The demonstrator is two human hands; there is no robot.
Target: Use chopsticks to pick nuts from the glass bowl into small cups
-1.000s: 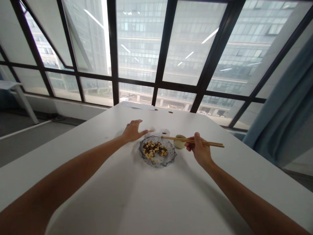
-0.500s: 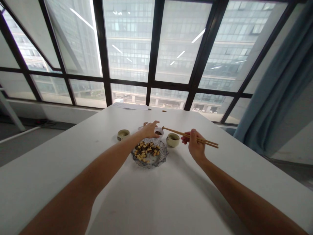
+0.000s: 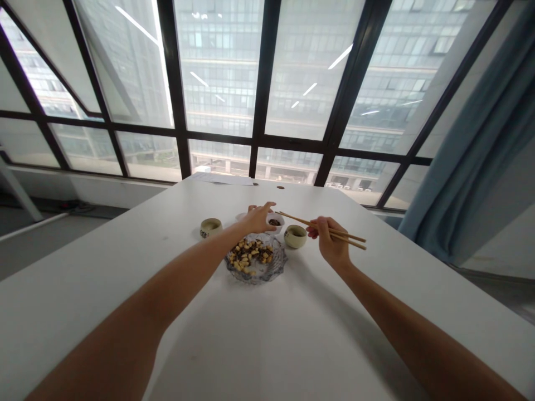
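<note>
My left hand [image 3: 259,217] grips the left side of a small white bowl [image 3: 281,227] with dark bits inside, its index finger stretched over the far side. My right hand [image 3: 333,240] holds a pair of wooden chopsticks [image 3: 350,239]; their tips reach left to just above the white bowl's far rim. I see nothing between the tips. In front of the white bowl stands a scalloped glass dish [image 3: 278,271] with pale nut-like pieces and dark seeds. A beige cup [image 3: 295,238] sits between the white bowl and my right hand.
Left of the glass dish is a second beige cup [image 3: 210,227] with dark markings. Another white rim [image 3: 240,216] is partly hidden behind my left hand. Papers [image 3: 221,179] lie at the far end of the white table [image 3: 234,345], before the windows. A blue curtain [image 3: 463,161] hangs right.
My left hand and the white bowl have shifted slightly right and away. The small piece at the chopstick tips is no longer seen there, and the chopsticks have moved a little left.
</note>
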